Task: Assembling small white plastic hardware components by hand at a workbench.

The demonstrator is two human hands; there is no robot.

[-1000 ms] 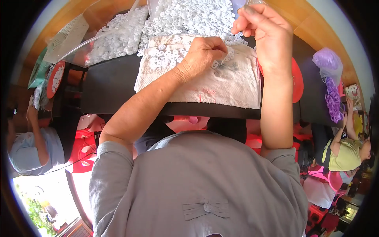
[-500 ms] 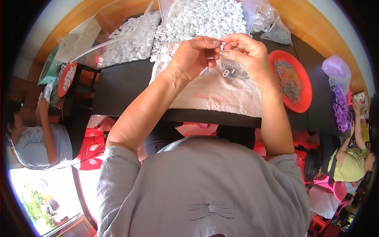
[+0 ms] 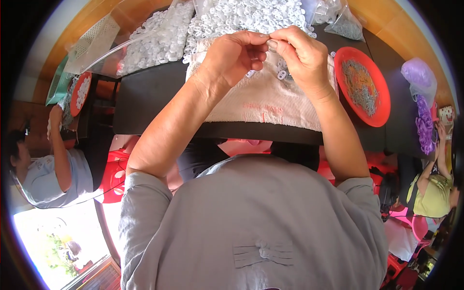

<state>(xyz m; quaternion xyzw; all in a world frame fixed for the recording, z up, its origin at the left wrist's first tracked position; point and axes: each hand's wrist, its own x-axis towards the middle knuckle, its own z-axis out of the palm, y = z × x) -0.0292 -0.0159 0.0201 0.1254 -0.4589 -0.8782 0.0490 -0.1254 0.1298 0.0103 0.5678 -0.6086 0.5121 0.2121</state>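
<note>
My left hand (image 3: pixel 236 57) and my right hand (image 3: pixel 305 59) meet fingertip to fingertip above a pale cloth (image 3: pixel 256 104). Thumb and index finger are pinched together on each; whatever sits between them is too small or hidden to make out. Below my hands, a few small white oval pieces with two holes (image 3: pixel 282 75) lie on the cloth, partly covered by my right hand. Just past my fingers rises a big heap of similar white pieces (image 3: pixel 246 21). To the right of my right hand, a red plate (image 3: pixel 385 96) holds many thin grey metal bits (image 3: pixel 358 94).
More white pieces (image 3: pixel 157 46) fill a clear container at the far left. Clear bags (image 3: pixel 345 24) stand at the back right on the dark table (image 3: pixel 154 104). A purple bundle (image 3: pixel 424 125) lies at right. Other people work at left (image 3: pixel 58 174) and right (image 3: pixel 432 193).
The whole view has shifted a little, so my hands and the cloth appear higher. My fingertips remain pinched together, and my right fingers have bent slightly.
</note>
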